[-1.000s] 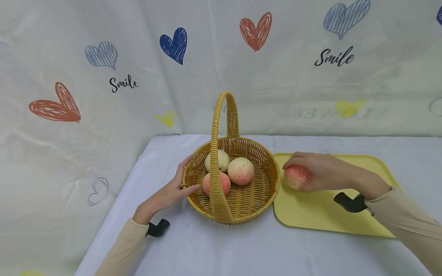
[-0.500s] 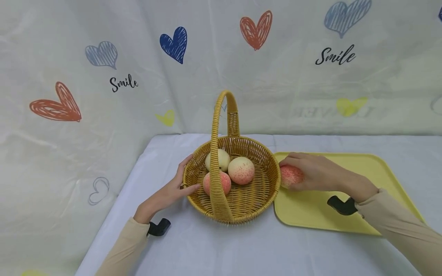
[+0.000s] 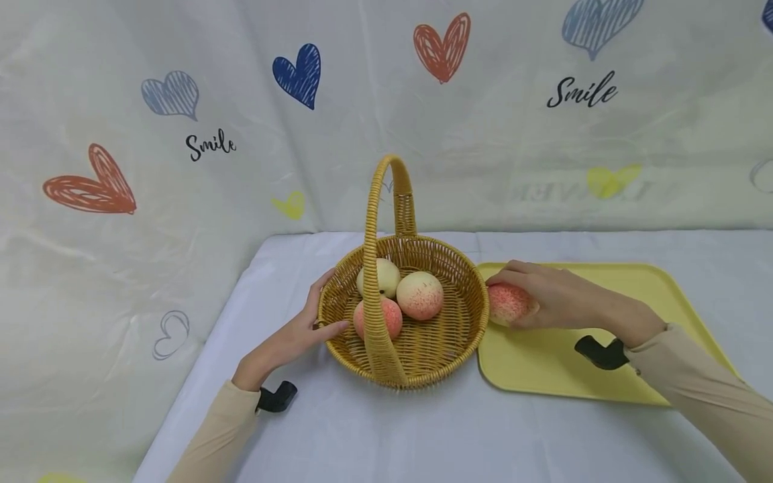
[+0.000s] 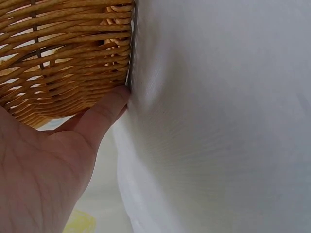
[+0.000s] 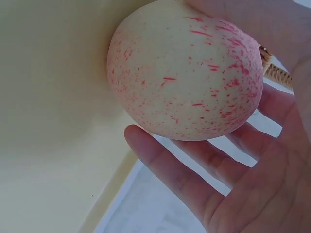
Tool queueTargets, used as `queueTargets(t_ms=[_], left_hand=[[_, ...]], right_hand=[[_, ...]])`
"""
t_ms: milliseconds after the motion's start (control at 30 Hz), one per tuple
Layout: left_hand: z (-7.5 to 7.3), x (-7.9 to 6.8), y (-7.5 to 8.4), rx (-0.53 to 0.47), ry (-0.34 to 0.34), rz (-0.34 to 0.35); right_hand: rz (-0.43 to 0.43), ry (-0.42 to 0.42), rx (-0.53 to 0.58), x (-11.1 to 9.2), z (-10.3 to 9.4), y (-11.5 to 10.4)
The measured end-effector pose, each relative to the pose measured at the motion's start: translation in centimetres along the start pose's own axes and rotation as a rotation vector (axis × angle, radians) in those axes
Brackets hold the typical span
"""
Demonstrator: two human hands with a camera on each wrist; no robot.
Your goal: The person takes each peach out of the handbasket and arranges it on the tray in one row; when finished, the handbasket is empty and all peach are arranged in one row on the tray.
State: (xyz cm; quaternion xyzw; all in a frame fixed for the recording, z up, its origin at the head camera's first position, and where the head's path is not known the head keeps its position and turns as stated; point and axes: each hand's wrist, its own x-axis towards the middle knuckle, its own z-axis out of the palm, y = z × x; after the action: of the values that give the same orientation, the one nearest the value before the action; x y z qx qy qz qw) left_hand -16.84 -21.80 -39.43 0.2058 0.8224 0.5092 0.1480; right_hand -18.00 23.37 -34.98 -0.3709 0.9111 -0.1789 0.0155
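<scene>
A round wicker basket (image 3: 449, 352) with a tall arched handle stands on the white cloth. Three peaches lie inside it: a pale one (image 3: 386, 276) at the back, a pink-speckled one (image 3: 420, 295) in the middle and a redder one (image 3: 392, 320) partly behind the handle. My left hand (image 3: 297, 337) holds the basket's left side, thumb over the rim; in the left wrist view its fingers (image 4: 104, 114) touch the outer wall low down. My right hand (image 3: 555, 295) grips another peach (image 5: 184, 73) over the left end of a yellow tray (image 3: 543, 365), close beside the basket's right rim.
The tray lies right of the basket, its left edge close against it. A white cloth (image 3: 386, 436) covers the table. Behind and to the left hangs a white curtain (image 3: 338, 168) printed with hearts and the word "Smile".
My right hand has shifted a little left with its peach, closer to the basket rim, mostly in the first half second. The left hand stays on the basket.
</scene>
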Motion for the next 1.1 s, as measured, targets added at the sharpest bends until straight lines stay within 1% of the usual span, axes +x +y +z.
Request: queueTargets(t_ms=[267,400,567,667,800,1033,1100], left_hand=[[-0.03,-0.04,0.04,0.006,0.001,-0.002],[-0.05,-0.01,0.00,0.013,0.002,-0.001],[-0.03,0.03,0.03,0.011,0.001,0.003],[-0.03,0.08,0.08,0.009,-0.001,0.001],[-0.05,0.06,0.14,0.006,0.000,-0.006],[-0.06,0.01,-0.10,-0.005,-0.001,-0.006],[-0.05,-0.03,-0.12,-0.006,0.000,-0.004]], right_hand=[[0.023,-0.011,0.047,-0.13,-0.15,-0.10],[0.011,-0.019,0.058,-0.08,-0.26,-0.10],[-0.016,-0.049,0.061,-0.01,-0.74,-0.04],[-0.039,-0.055,0.062,0.09,-0.96,0.03],[-0.048,-0.057,0.070,0.27,-0.91,-0.04],[-0.008,-0.067,0.112,0.50,-0.16,-0.05],[-0.006,-0.066,0.106,0.49,-0.06,-0.05]])
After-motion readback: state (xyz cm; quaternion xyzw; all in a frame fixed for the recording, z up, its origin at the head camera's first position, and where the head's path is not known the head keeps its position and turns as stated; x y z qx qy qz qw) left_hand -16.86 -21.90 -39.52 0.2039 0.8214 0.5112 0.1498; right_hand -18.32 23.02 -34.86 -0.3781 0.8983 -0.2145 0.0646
